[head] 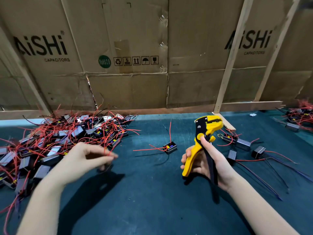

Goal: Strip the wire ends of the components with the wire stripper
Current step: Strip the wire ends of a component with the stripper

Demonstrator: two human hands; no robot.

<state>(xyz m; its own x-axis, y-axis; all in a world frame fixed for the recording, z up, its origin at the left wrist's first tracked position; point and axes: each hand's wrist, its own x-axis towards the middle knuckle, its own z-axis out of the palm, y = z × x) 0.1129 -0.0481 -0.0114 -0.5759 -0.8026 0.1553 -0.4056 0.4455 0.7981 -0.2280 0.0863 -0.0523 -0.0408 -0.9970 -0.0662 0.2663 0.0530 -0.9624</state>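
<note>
A yellow and black wire stripper (203,143) stands upright in my right hand (207,165), jaws pointing up and to the right. My left hand (88,158) hovers at the right edge of a big pile of black box components with red wires (67,138); its fingers are blurred, pinched around a thin red wire from the pile. One single component (169,147) lies alone on the green mat between my hands, its red and black wires spread out.
A few more components (243,145) with red and dark wires lie to the right of the stripper. Another heap (301,116) sits at the far right. Cardboard sheets (135,56) on wooden battens wall off the back of the green-covered table (144,192).
</note>
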